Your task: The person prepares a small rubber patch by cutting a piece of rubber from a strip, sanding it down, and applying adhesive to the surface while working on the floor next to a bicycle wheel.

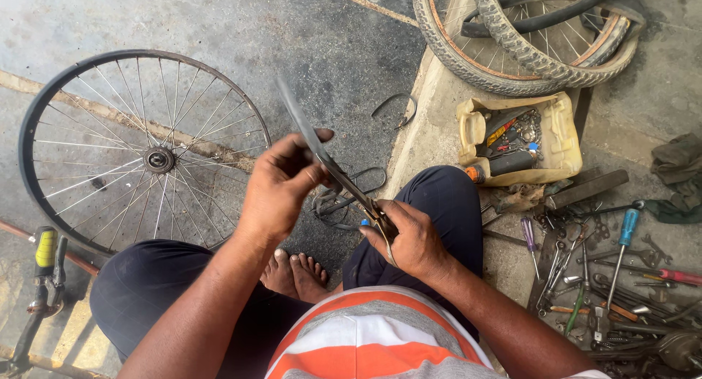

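Nearest to us, our knees in dark trousers frame our bare feet [295, 273] on the concrete floor [307, 35], with our orange, white and grey striped shirt at the bottom edge of the view. Just above the right knee, our right hand [412, 240] is closed around the handles of a pair of scissors [377, 220], whose blades meet the lower end of a black rubber strip [316, 146]. Our left hand [281, 185] pinches that strip between thumb and fingers higher up, holding it slanted up and to the left in the air between both hands, above the floor in front of our feet. Behind the hands a few curled offcuts of black rubber [351, 189] lie on the floor. To the left, a bare spoked bicycle rim [142, 152] lies flat, and a pump with a yellow grip [44, 269] sits near the lower left corner. To the right, on a raised slab, screwdrivers, spanners and pliers [607, 269] are scattered, a blue-handled screwdriver [625, 236] among them. Further back stands a cut-open yellowish plastic can [563, 141] full of small tools, and at the far top right, tyred wheels [526, 35] are stacked.
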